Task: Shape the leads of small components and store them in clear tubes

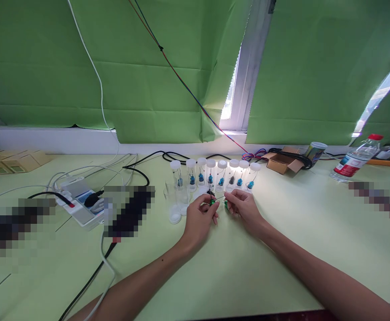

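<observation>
My left hand pinches a small green piece between thumb and fingers, with something dark just behind it. My right hand is closed close beside it, its fingertips on a thin wire that reaches towards the left hand. A second green bit shows under the right fingertips. Behind both hands stands a row of clear tubes with white caps; most hold a blue piece on a thin dark wire. Left of them are clear tubes with nothing visible inside; one white cap faces me.
A white power strip with plugs and cables lies left. An open cardboard box, a can and a plastic bottle stand right. Tan boxes are far left. Black cable runs behind the tubes; the table's front edge is near.
</observation>
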Demonstrator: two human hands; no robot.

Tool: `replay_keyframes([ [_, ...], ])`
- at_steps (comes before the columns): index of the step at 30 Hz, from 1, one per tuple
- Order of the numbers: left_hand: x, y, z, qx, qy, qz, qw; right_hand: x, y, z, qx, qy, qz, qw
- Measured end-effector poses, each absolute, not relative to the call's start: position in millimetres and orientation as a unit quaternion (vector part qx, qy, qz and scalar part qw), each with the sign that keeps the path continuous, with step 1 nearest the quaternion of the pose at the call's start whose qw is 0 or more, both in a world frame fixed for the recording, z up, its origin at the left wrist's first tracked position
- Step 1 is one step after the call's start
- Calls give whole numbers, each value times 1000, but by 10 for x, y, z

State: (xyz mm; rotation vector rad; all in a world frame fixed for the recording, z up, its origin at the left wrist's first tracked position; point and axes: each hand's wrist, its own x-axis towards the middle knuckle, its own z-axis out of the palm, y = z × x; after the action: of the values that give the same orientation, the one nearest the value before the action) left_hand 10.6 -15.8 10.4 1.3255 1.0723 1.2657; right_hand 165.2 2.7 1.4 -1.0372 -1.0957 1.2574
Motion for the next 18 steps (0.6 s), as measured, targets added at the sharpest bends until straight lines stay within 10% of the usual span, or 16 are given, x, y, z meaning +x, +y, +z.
replay_keyframes([
  [18, 82, -127, 68, 524, 413, 545, 508, 1628, 7, 54, -347, -435, 621, 551],
])
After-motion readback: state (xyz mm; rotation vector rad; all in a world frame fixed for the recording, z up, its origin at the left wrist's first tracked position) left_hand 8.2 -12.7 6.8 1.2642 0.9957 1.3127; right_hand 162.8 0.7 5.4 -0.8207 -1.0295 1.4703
